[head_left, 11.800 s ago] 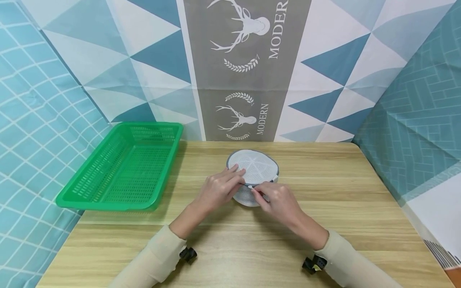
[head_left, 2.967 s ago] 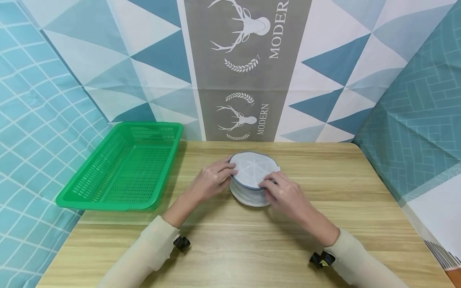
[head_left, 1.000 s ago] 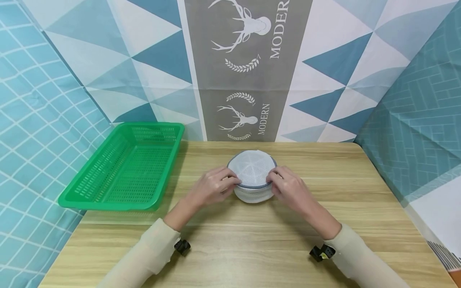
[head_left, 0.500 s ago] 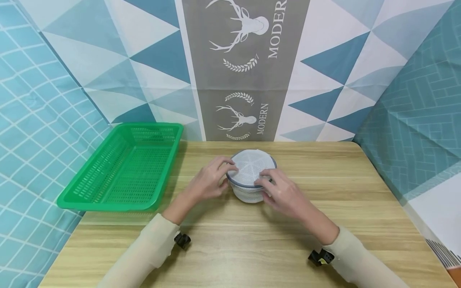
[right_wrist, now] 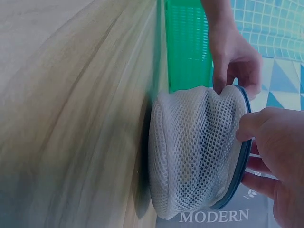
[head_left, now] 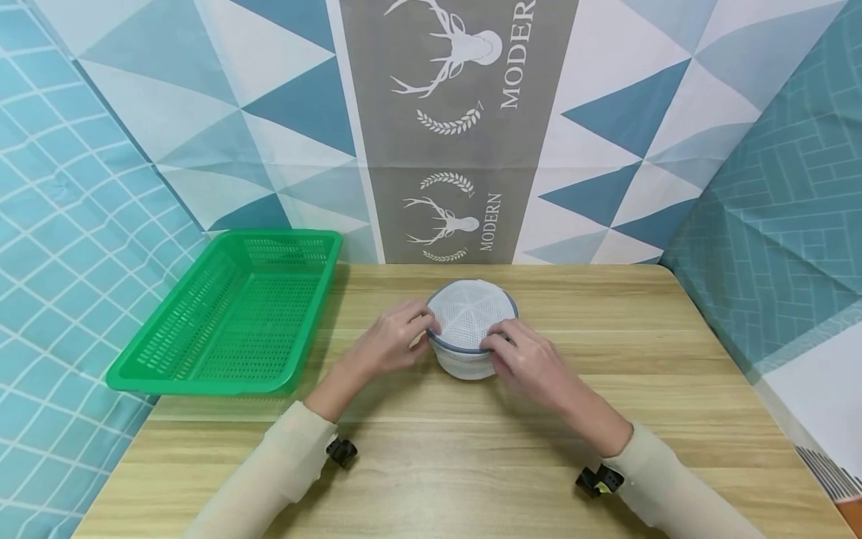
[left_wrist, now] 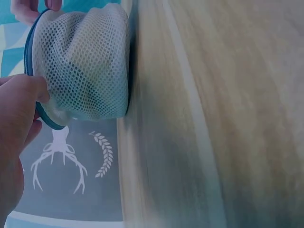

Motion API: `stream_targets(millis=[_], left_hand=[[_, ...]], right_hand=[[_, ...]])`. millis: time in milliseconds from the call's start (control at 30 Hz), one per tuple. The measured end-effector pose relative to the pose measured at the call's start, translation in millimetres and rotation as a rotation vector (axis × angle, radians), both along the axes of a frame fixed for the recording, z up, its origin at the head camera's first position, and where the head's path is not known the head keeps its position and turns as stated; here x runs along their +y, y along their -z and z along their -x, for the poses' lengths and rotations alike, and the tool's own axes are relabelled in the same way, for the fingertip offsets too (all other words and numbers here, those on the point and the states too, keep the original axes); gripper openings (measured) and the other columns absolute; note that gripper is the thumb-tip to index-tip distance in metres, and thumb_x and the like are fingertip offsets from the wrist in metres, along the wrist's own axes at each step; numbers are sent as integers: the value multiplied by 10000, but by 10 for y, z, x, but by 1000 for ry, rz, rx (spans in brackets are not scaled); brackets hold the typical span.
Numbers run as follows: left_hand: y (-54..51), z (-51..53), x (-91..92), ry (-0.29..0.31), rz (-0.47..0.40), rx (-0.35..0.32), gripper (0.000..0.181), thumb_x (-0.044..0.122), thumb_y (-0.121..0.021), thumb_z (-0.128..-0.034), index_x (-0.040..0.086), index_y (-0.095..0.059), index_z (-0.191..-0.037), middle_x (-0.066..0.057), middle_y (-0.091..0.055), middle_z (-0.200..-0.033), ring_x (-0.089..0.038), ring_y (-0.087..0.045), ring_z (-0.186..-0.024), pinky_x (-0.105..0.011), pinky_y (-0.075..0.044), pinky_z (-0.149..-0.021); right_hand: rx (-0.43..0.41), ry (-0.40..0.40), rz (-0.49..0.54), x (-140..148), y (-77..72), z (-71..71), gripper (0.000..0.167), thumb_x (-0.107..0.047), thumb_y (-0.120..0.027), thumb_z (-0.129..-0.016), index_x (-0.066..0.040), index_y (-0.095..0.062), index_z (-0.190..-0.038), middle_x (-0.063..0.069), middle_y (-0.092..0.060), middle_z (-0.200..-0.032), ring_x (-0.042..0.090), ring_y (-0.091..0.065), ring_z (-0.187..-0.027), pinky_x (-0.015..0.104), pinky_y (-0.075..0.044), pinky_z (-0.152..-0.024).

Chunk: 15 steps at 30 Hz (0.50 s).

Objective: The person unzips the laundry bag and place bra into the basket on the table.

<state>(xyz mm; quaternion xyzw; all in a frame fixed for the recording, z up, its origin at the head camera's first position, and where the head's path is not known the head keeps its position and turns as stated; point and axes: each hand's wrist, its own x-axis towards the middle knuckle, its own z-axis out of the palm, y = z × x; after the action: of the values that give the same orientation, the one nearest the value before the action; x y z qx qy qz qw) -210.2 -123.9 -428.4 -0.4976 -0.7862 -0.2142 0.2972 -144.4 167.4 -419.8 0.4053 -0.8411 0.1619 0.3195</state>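
Note:
A round white mesh bag (head_left: 469, 313) with a blue-grey rim stands on the wooden table. The left hand (head_left: 393, 338) pinches the rim at its left side, thumb below and fingers on top. At the front right of the rim, the right hand (head_left: 535, 359) grips the edge between thumb and fingers. In the left wrist view, the mesh side (left_wrist: 88, 64) shows folds, with the left hand (left_wrist: 19, 114) on its rim. The right wrist view shows the bag (right_wrist: 190, 152) between the right hand (right_wrist: 280, 156) and the left hand (right_wrist: 235, 59).
A green slotted basket (head_left: 296, 322) stands at the left of the wooden table (head_left: 431, 464). Behind the table hangs a patterned backdrop (head_left: 465, 150) with deer heads and triangles. Blue tiled sheets flank both sides. A black device sits at each wrist.
Since 11.8 seconds ago, the right hand has left the white zip pull and the bag has turned. In the last half second, the left fingers have moved from the top onto the rim.

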Motion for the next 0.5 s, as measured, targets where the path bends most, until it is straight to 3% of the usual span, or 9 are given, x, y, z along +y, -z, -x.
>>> stream_targets(millis=[300,500], left_hand=[[-2,-146,124,46,21,125,301,-89,-846,-768,101,-786,-993,-34,-754,-997,-182,-738,-938,-260,-672,-822],[-15,-247,186,1,59,110,259,-39,-857,-851,143,-818,-1032,5,-758,-1018,-152,-745,-971,-244,-681,-826]], right_hand=[[-3,55,31,127,42,127,348,178,-834,-733,-49,-717,-969,104,-737,-1028,258,-734,-962,392,-706,-795],[-6,74,40,167,58,167,393,210,-854,-693,-43,-712,-959,105,-737,-1014,227,-713,-921,363,-696,-765]])
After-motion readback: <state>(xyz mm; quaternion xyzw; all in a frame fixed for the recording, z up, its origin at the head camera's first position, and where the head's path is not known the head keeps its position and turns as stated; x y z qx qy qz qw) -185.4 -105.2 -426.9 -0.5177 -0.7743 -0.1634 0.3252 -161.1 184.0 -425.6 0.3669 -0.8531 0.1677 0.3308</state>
